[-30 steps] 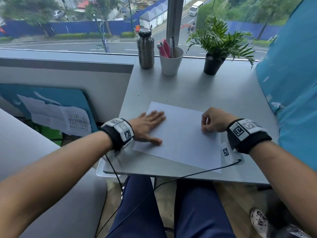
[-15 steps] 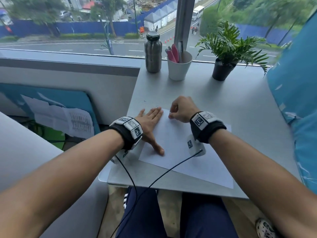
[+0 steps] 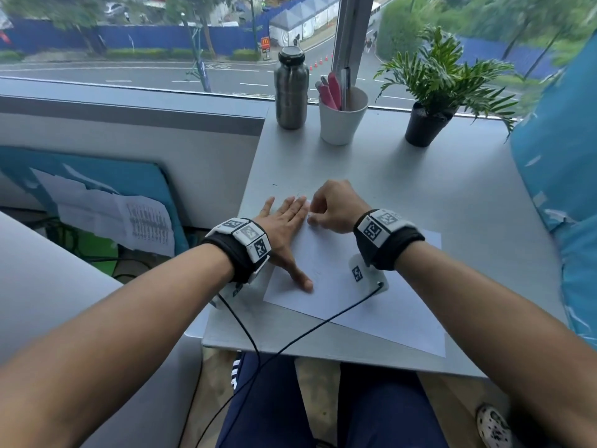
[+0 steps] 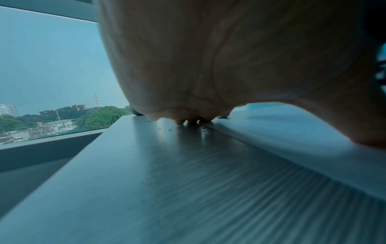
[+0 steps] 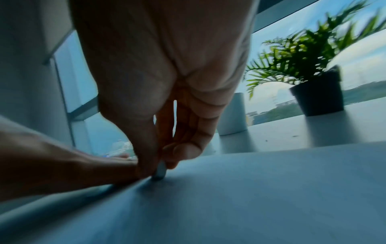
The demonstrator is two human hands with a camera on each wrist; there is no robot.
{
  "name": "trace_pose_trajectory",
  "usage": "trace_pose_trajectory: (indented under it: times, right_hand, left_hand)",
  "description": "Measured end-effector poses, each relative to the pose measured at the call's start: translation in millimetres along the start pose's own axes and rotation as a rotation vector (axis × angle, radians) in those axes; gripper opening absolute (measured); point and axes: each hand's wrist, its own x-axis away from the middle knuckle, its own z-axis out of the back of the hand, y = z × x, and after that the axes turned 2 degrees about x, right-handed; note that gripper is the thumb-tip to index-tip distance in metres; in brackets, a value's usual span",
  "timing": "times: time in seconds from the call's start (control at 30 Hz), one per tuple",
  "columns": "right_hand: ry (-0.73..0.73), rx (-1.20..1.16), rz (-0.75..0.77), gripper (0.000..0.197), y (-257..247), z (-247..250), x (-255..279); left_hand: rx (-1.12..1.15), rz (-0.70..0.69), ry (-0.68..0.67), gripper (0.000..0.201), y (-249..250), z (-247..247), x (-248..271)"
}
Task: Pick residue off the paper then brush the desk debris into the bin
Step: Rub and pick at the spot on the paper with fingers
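**Pinching at the far left corner of the sheet**

Nearest the person, over the front edge of the pale grey rectangular desk, a thin black cable runs from a small white tagged wrist unit and crosses the near part of the white rectangular sheet of paper, which lies flat and slightly skewed on the desk. Along the sheet's left edge the left hand lies palm down, its fingers straight and spread, the thumb pressing on the paper and the fingertips reaching past the paper's far left corner; the left wrist view shows the palm arched just above the desk. At that same corner, touching the left hand's fingertips, the right hand is curled, and the right wrist view shows thumb and forefinger pinching a small pale grey piece of residue whose lower end meets the paper. What the piece is cannot be told. Just beyond the corner, tiny dark specks of debris lie scattered on the bare desk. Farther back from the paper, by the window, stand a brushed-steel bottle with a black cap, a white cup holding pink pens, and a green fern in a black pot.
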Motion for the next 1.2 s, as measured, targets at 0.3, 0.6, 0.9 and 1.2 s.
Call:
trace_pose_trajectory:
  times: [0.3,0.6,0.9,1.2]
  right_hand:
    - [-0.055,0.034,0.02,0.011,-5.7,-0.3,5.9]
    - [-0.049,0.012,0.007,0.013,-7.3,-2.6,9.4]
    - [-0.054,0.033,-0.015,0.011,-6.0,0.1,7.5]
    - [-0.077,0.029,-0.02,0.012,-4.4,3.2,7.8]
  left_hand:
    - [-0.052,0.034,0.005,0.17,7.0,4.7,3.0]
    - [-0.035,0.055,-0.028,0.169,15.2,11.8,3.5]
    - [-0.037,0.086,-0.049,0.169,15.7,13.4,3.4]
    - [-0.13,0.114,-0.04,0.169,21.3,16.0,4.4]
